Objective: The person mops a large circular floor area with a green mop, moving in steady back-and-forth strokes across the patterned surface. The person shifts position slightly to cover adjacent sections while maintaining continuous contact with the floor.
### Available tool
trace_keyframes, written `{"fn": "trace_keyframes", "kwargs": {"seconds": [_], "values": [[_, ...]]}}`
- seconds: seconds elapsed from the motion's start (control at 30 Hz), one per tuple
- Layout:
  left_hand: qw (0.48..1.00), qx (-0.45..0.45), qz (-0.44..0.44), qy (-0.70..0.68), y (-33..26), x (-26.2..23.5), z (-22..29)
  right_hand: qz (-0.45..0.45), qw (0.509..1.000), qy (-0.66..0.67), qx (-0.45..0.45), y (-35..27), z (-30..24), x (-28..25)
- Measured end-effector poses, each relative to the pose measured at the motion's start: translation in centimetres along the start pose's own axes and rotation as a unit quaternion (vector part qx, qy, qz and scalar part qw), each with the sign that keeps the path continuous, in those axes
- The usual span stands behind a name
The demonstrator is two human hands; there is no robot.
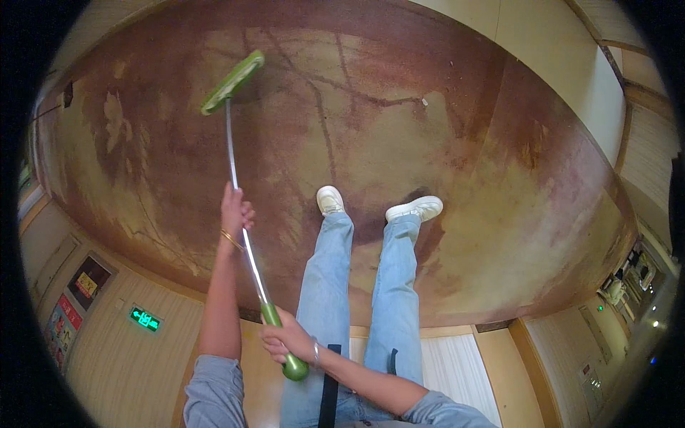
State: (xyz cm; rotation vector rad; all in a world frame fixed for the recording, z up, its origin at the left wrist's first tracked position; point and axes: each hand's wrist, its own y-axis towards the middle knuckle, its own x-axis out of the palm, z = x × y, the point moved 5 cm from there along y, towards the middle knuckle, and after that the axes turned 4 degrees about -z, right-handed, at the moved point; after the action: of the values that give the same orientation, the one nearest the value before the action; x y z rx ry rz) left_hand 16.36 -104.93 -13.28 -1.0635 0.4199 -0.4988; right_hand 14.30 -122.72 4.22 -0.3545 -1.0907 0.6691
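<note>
Mop held in two hands above a carpet, its length slanting from the near middle to the far left. The green head, with a pale strip along one side, lies at the far left; whether it touches the carpet cannot be told. A shiny metal pole joins it to a green grip with a rounded end. The left hand is wrapped around the pole about midway; a thin gold bracelet circles the wrist. The right hand, nearer and well apart from the left, is clamped on the grip, with a silver bangle at its wrist. To the right of the pole are two legs in light blue jeans, ending in white shoes planted apart on the carpet, which is mottled brown and tan with dark branching lines. A small white scrap lies farther off. At the near left, a lit green sign is fixed to a pale wall, near a poster with a red band
</note>
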Motion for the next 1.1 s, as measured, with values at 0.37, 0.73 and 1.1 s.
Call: {"fn": "trace_keyframes", "kwargs": {"seconds": [0.37, 0.73, 1.1], "values": [[0.976, -0.05, -0.203, 0.054, -3.8, 12.1, -4.8, 0.115, 0.983, 0.1, -0.098, -4.0, 3.0, -1.2], [0.999, -0.002, -0.044, 0.009, 1.7, -1.5, 1.4, 0.018, 1.0, 0.018, -0.019, 2.3, 1.1, 1.7], [0.95, -0.102, -0.294, 0.036, -5.6, 21.1, -9.6, 0.16, 0.966, 0.113, -0.169, -7.3, 1.0, -3.5]]}}
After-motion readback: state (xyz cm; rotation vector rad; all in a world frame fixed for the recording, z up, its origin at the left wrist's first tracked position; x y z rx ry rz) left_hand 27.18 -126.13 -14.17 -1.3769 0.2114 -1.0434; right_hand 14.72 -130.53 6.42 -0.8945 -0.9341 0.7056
